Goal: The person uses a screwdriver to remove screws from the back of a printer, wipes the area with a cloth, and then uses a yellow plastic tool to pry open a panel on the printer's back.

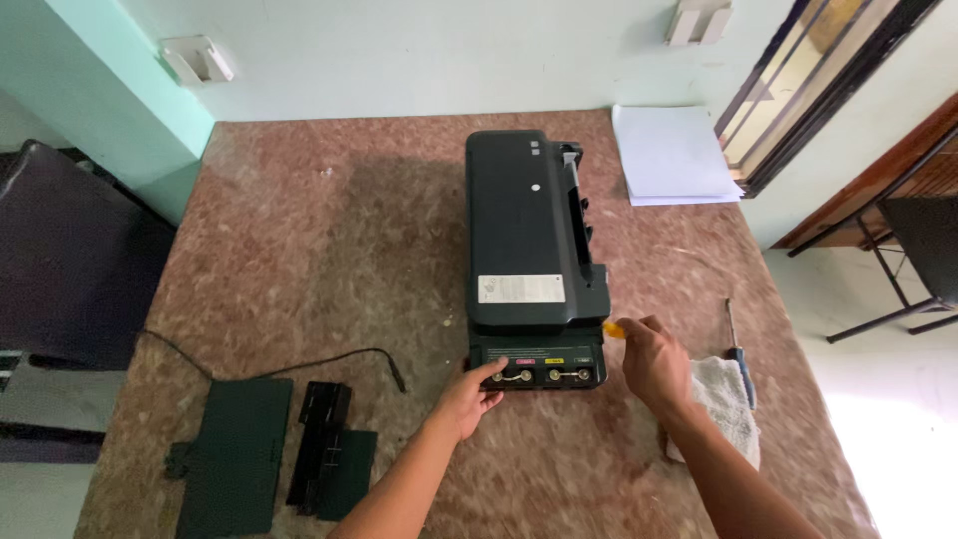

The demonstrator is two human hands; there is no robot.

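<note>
Two bare hands work at the near end of a black printer [527,240] that lies in the middle of a mottled brown table [329,230], seen from above. Far left, off the table edge, sits a dark chair [70,260]. On the table's near left corner lie removed black plastic panels [235,449], one flat and wide, with a narrower hinged piece [321,444] beside it, and a thin black cable [299,364] curls across the surface just behind them. The left hand [467,399] reaches in from below, its fingertips resting on the exposed ink tank block [539,367] at the printer's near end, by a coloured label; its fingers are loosely curled and press rather than grasp. The printer's dark lid is closed, with a pale sticker near its near edge. The right hand [654,359] hovers at the printer's near right corner, pinched around a small orange-yellow object [612,328]; what it is I cannot tell. Just beside that wrist lies a crumpled white cloth [728,404], touched by a blue-handled screwdriver [739,354]. A stack of white paper [674,155] rests at the far right corner. Judging by the loose panels, covers are already off and the tank block is bared, while the printer body appears otherwise intact.
</note>
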